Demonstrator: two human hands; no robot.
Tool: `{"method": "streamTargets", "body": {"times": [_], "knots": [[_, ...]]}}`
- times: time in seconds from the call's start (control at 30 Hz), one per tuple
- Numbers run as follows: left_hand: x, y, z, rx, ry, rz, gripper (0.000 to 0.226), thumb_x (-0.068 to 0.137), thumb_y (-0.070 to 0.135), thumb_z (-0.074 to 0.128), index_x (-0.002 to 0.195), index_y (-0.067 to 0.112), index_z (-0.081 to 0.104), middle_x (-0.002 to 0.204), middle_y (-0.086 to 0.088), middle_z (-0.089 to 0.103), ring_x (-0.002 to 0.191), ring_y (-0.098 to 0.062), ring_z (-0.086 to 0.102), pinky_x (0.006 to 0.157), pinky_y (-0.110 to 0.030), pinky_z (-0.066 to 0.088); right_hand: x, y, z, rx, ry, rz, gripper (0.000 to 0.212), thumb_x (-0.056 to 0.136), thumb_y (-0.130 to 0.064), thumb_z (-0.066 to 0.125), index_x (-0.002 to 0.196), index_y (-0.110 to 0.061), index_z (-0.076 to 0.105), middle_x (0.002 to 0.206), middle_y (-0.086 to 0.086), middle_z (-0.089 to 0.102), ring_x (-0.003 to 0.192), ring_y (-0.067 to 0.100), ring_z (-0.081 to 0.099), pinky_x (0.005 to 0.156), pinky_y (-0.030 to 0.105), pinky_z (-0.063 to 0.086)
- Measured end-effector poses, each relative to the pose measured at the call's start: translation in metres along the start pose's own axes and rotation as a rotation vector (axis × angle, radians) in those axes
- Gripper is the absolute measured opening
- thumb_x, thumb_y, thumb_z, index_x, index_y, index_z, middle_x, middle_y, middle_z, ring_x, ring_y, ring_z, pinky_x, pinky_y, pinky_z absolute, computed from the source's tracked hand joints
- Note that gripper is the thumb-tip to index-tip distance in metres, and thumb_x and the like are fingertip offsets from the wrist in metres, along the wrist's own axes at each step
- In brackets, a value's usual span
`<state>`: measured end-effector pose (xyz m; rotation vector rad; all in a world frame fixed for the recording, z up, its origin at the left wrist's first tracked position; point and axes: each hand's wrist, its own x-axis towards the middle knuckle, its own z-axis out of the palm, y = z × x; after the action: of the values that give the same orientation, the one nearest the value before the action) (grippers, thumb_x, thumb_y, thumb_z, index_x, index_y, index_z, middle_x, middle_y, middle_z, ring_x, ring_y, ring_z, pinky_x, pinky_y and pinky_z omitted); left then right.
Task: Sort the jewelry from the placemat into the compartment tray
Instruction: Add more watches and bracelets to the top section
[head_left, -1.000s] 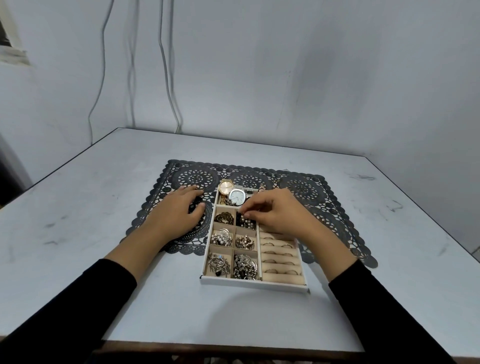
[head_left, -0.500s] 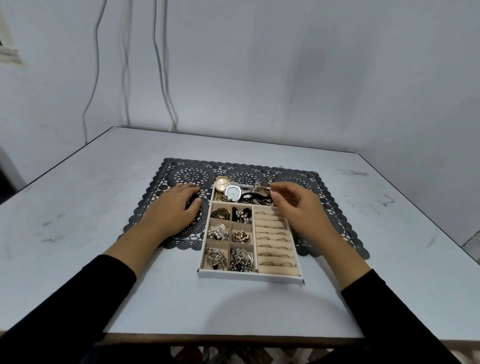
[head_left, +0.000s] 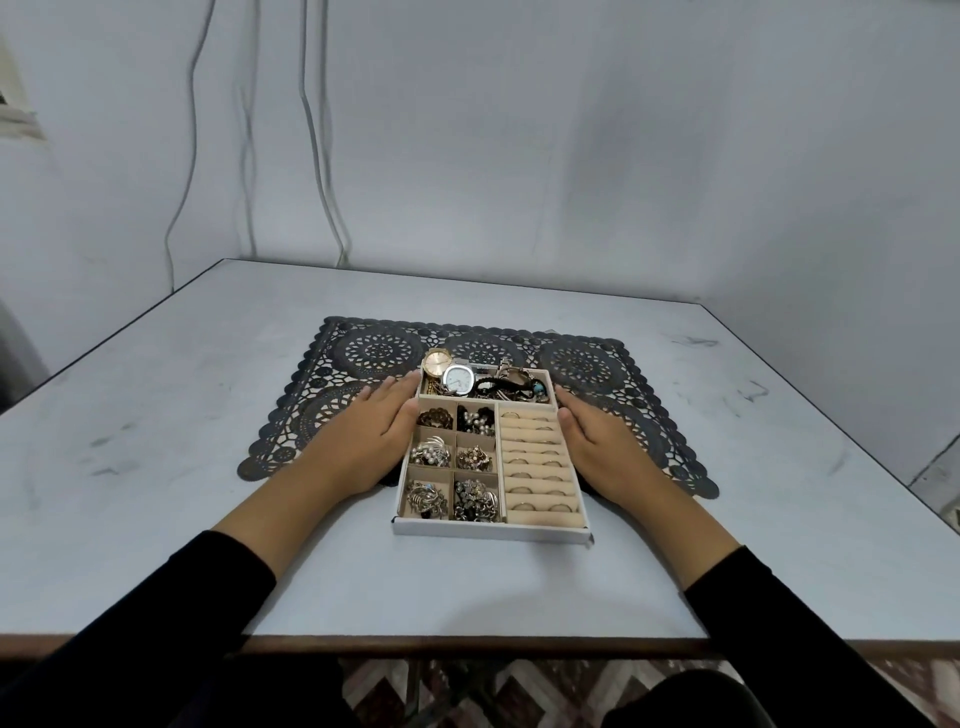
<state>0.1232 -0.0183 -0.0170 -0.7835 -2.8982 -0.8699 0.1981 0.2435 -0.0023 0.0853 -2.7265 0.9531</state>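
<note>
The white compartment tray (head_left: 488, 529) lies half on the dark lace placemat (head_left: 363, 353). Its back row holds a gold watch (head_left: 435, 362), a silver watch (head_left: 458, 378) and bracelets (head_left: 519, 387). Small left cells hold brooches and earrings (head_left: 451, 470), and rings (head_left: 535, 457) sit in the beige slots on the right. My left hand (head_left: 363, 441) lies flat with straight fingers against the tray's left side. My right hand (head_left: 597, 441) lies flat against the tray's right side. Neither hand holds anything.
The grey table (head_left: 156, 415) ends at a wooden front edge (head_left: 467, 647) close to me. Grey walls stand behind, with cables (head_left: 322, 156) hanging down at the back left. A patterned floor shows below the table.
My right hand has left the tray's back compartment and come down flat beside the tray's right wall. My left hand has slid right to the tray's left wall.
</note>
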Motion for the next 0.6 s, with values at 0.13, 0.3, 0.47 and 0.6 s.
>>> {"method": "streamTargets", "body": {"times": [0.13,0.3,0.47,0.6], "knots": [[-0.001,0.001,0.001,0.011,-0.012,-0.012,0.05,0.107,0.033,0.018,0.156,0.026,0.014,0.162,0.005,0.02,0.149,-0.006,0.011,0.12,-0.022,0.004,0.002,0.003,0.002,-0.038,-0.037,0.053,0.045,0.104,-0.026,0.031,0.145,-0.01,0.034,0.147,0.004,0.042,0.134,0.018,0.041,0.092,0.008,0.025],[0.0,0.0,0.0,0.032,-0.028,-0.028,0.05,0.107,0.035,0.018,0.157,0.027,0.012,0.163,0.006,0.017,0.15,-0.008,0.011,0.123,-0.028,0.008,0.004,0.004,0.002,-0.048,-0.047,0.073,0.046,0.104,-0.028,0.03,0.147,-0.011,0.032,0.149,0.003,0.039,0.137,0.017,0.037,0.099,0.013,0.026],[-0.003,0.01,-0.003,0.029,-0.038,-0.057,0.05,0.108,0.034,0.019,0.156,0.029,0.011,0.162,0.006,0.017,0.151,-0.014,0.01,0.119,-0.029,0.012,0.004,0.005,0.002,-0.05,-0.054,0.074,0.047,0.104,-0.029,0.029,0.148,-0.012,0.03,0.147,0.004,0.043,0.134,0.019,0.04,0.093,0.012,0.026],[-0.004,0.014,-0.004,0.023,-0.025,-0.057,0.05,0.107,0.034,0.021,0.156,0.029,0.011,0.162,0.006,0.018,0.15,-0.016,0.014,0.118,-0.029,0.015,0.003,0.006,0.003,-0.032,-0.036,0.071,0.046,0.104,-0.029,0.03,0.147,-0.013,0.031,0.147,0.004,0.043,0.135,0.018,0.04,0.094,0.011,0.026]]}}
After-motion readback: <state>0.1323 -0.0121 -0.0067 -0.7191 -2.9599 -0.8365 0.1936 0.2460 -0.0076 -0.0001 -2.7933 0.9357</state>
